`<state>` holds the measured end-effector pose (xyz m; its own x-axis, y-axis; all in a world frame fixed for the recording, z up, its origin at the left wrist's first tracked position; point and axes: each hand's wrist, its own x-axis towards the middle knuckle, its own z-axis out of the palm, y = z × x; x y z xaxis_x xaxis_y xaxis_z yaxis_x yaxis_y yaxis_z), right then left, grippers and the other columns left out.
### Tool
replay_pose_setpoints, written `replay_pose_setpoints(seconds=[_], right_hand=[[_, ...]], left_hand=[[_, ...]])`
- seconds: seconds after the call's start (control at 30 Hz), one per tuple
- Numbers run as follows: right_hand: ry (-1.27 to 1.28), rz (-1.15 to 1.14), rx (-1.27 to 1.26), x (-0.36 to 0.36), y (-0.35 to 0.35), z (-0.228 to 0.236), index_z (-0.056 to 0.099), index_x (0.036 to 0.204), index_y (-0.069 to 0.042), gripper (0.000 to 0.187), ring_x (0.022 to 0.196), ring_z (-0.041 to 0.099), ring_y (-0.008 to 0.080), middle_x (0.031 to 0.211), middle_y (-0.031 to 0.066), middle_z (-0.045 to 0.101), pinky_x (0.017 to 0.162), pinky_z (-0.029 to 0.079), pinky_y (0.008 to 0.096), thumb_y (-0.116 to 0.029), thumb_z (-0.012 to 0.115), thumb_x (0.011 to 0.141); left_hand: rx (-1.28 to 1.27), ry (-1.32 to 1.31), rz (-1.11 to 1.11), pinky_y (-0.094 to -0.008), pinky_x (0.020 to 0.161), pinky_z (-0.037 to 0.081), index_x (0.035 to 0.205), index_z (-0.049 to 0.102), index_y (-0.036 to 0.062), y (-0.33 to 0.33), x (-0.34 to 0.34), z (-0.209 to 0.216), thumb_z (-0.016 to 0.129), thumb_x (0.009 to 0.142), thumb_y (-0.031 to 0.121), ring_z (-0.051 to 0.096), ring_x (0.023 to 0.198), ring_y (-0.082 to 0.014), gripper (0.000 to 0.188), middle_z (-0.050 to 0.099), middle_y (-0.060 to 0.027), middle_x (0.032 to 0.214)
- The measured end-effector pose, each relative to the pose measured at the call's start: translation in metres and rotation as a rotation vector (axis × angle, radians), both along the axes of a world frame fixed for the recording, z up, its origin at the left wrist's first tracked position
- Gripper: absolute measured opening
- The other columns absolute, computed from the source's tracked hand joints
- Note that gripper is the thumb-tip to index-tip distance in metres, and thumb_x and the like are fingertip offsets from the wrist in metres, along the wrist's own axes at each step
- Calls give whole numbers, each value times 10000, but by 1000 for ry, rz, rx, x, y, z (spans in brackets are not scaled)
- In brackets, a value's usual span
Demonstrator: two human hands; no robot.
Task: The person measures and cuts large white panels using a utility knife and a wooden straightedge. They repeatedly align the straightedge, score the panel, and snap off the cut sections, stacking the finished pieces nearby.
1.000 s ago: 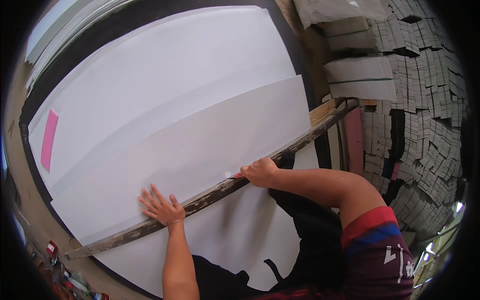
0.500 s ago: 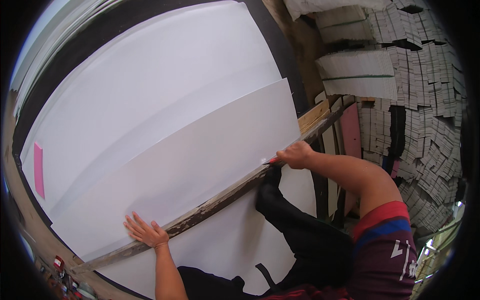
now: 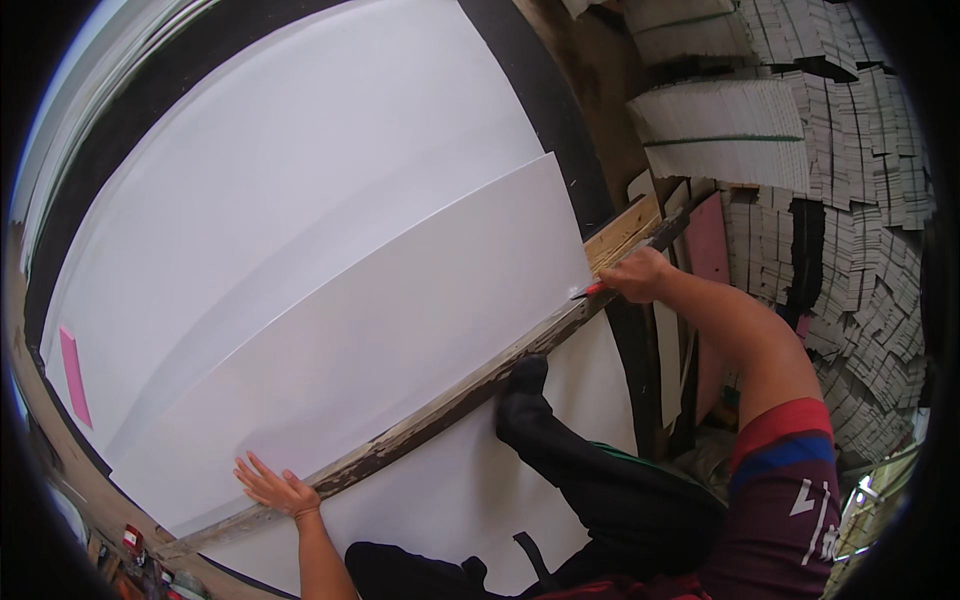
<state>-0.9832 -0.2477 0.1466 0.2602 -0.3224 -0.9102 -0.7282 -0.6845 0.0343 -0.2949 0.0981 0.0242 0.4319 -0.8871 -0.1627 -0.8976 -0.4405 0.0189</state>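
Note:
A white sheet (image 3: 400, 330) lies on top of a larger white sheet (image 3: 330, 130). Along its near side runs a long, worn wooden bar (image 3: 430, 418), slanting up to the right. My left hand (image 3: 278, 488) is spread flat at the bar's left part, fingers on the sheet and wrist over the wood. Wrapped round a red-handled cutter knife (image 3: 594, 290), my right hand (image 3: 637, 273) is at the bar's right part, the blade at the sheet's right-hand corner. My black-covered foot (image 3: 524, 385) rests against the bar between my hands.
A pink strip (image 3: 74, 378) lies at the far left. Tall stacks of cut white sheets (image 3: 720, 125) fill the right. Pale wooden planks (image 3: 625, 230) and a pink board (image 3: 708, 240) stand beyond the right hand. Small tools and containers (image 3: 150, 565) sit at lower left.
My right hand has drawn the knife along the bar, up and to the right, away from my foot to the sheet's corner. The left hand stays flat in place.

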Motion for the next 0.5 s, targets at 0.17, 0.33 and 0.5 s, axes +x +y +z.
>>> replay_pose_setpoints(seconds=[0.17,0.33,0.5], right_hand=[[113,51,22,-27,-12,-1,602,1094,-121,169,839,794,339,862,133,774,656,592,500,-197,629,946],[252,73,37,-48,-16,-4,638,1223,-139,273,950,801,305,981,111,798,761,619,473,-248,641,973],[407,85,-203,-84,-43,47,630,1094,-149,143,863,791,290,909,89,781,712,601,475,-260,625,1003]], left_hand=[[16,2,9,-690,1270,34,1692,328,88,1,1,0,238,1089,582,129,1652,-429,785,233,-182,1775],[11,11,-13,-683,1271,39,1691,323,68,1,2,2,251,1088,557,133,1652,-428,779,235,-194,1772],[-9,34,-10,-675,1273,51,1687,329,62,0,0,3,259,1092,534,158,1646,-431,763,242,-209,1766]])
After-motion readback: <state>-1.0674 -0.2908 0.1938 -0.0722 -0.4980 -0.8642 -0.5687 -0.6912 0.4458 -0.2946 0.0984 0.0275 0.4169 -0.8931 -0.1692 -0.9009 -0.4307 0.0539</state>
